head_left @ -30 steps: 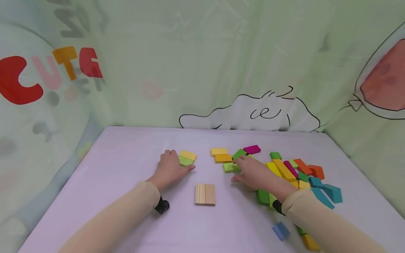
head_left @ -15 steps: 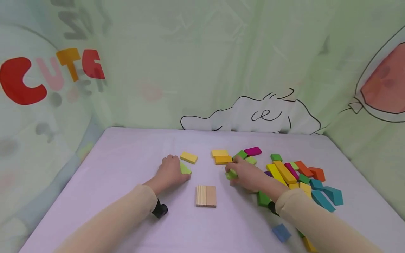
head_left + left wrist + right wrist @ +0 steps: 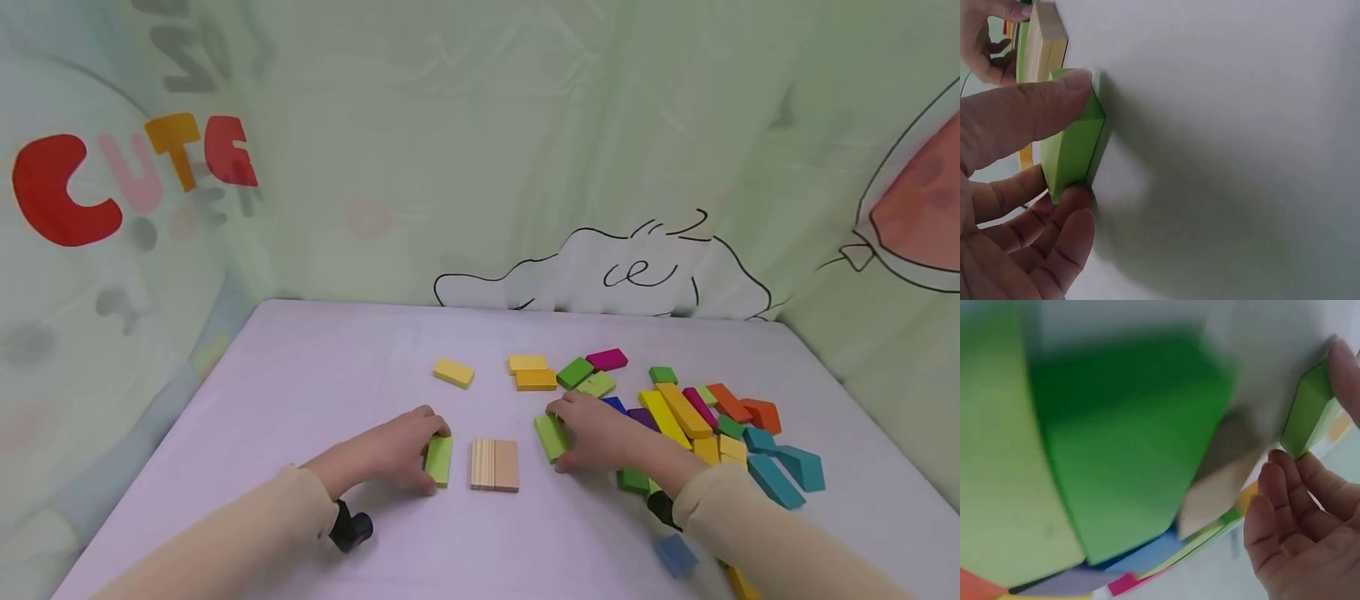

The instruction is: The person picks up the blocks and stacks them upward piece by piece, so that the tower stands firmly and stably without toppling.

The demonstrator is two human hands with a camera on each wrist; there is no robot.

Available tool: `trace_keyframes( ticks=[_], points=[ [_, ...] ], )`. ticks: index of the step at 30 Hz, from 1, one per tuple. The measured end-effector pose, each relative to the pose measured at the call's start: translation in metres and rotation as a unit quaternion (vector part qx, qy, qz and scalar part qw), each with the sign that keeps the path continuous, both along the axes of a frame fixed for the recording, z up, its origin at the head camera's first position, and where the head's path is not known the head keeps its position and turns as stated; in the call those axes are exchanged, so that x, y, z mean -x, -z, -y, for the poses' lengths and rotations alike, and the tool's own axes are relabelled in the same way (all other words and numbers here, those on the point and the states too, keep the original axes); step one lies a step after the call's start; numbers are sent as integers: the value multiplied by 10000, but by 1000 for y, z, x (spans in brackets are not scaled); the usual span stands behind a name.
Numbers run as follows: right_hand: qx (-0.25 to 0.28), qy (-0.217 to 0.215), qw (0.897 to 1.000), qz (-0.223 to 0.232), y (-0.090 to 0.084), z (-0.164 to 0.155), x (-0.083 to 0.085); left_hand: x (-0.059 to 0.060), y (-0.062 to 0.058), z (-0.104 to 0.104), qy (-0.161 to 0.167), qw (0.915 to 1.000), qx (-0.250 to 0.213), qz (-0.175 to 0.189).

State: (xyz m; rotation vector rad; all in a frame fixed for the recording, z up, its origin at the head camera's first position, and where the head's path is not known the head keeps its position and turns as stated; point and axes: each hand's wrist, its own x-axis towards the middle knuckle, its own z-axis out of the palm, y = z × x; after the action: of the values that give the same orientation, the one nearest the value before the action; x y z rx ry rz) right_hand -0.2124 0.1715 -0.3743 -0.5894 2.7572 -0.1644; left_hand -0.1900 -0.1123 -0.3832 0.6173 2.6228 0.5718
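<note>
My left hand (image 3: 390,457) pinches a light green block (image 3: 438,460) by its ends, just left of two plain wooden blocks (image 3: 495,464) lying side by side on the lilac table (image 3: 300,375). In the left wrist view my thumb and fingers clasp that green block (image 3: 1072,144) flat on the surface. My right hand (image 3: 600,433) grips a second light green block (image 3: 551,437) just right of the wooden pair; the right wrist view shows its fingers at the block's (image 3: 1310,412) ends.
A heap of coloured blocks (image 3: 712,417) lies at the right. A yellow block (image 3: 453,372), two more yellow ones (image 3: 532,372) and a magenta one (image 3: 606,359) lie farther back. A blue block (image 3: 675,554) sits near my right sleeve. Printed fabric walls enclose the table.
Both hands have drawn back toward me, each bringing a light green block down beside the wooden pair: the left from beside the yellow block, the right from the pile's edge.
</note>
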Motion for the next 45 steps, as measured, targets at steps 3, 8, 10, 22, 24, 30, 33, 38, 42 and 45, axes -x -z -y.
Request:
trace_keyframes(
  ticks=[3,8,10,22,24,30,33,38,42,45],
  points=[
    [181,-4,9996,206,-1,9,-13,-7,-1,-6,196,9997,80,-149],
    [384,-60,9989,272,-2,24,-26,-10,0,-18,369,9987,106,-337],
    [429,-29,9987,276,-1,27,-28,-11,2,-21,353,9987,90,-346],
    [1132,-60,9931,310,9,30,-33,-16,8,-31,253,9949,-31,-975],
    [1121,-43,9933,281,10,31,-34,-16,8,-31,237,9944,11,-1026],
    [1029,73,9942,314,10,33,-35,-16,8,-32,217,9946,-46,-1010],
    [998,132,9943,339,9,33,-35,-16,8,-32,214,9948,-77,-993],
    [1003,209,9939,415,7,33,-36,-15,8,-32,203,9952,-53,-960],
    [1026,169,9938,389,7,33,-36,-15,9,-33,204,9952,-10,-962],
    [1027,134,9940,361,7,32,-36,-15,9,-33,195,9954,-10,-935]
  ],
)
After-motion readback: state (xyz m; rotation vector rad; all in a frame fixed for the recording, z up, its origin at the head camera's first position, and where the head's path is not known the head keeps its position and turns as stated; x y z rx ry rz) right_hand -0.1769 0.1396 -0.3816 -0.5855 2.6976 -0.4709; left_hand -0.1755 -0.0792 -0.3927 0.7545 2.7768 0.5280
